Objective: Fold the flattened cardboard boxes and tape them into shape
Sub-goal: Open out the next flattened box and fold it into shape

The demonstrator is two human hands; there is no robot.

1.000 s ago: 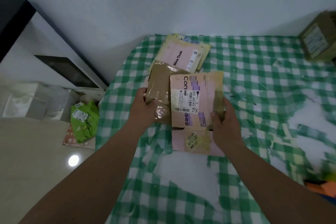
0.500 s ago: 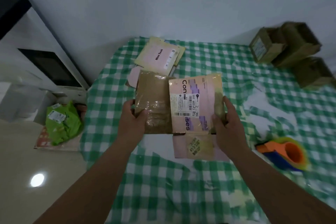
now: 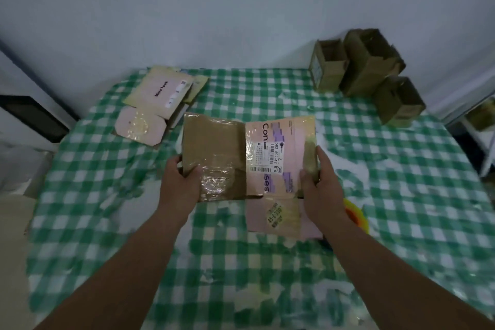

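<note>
Left hand (image 3: 180, 185): fingers curl round the left edge of the flat box (image 3: 246, 154), thumb pressed on its brown, taped panel.
Right hand (image 3: 322, 187): fingers wrap behind the right edge of the same box, thumb lying on the front beside the pink printed panel.
Flat box: held between both hands above the worktop (image 3: 401, 195), label side up, a pink flap hanging from its near edge.
Under the right wrist: an orange and yellow tape holder (image 3: 355, 215), mostly hidden.
Beyond the left fingers: a pile of flat boxes (image 3: 158, 104) lying on the checked cloth, well apart from the held one.
Beyond the right fingers: three folded boxes (image 3: 367, 72) standing together at the far corner, against the wall.
Worktop: covered in a green and white checked cloth, worn through in pale patches.
</note>
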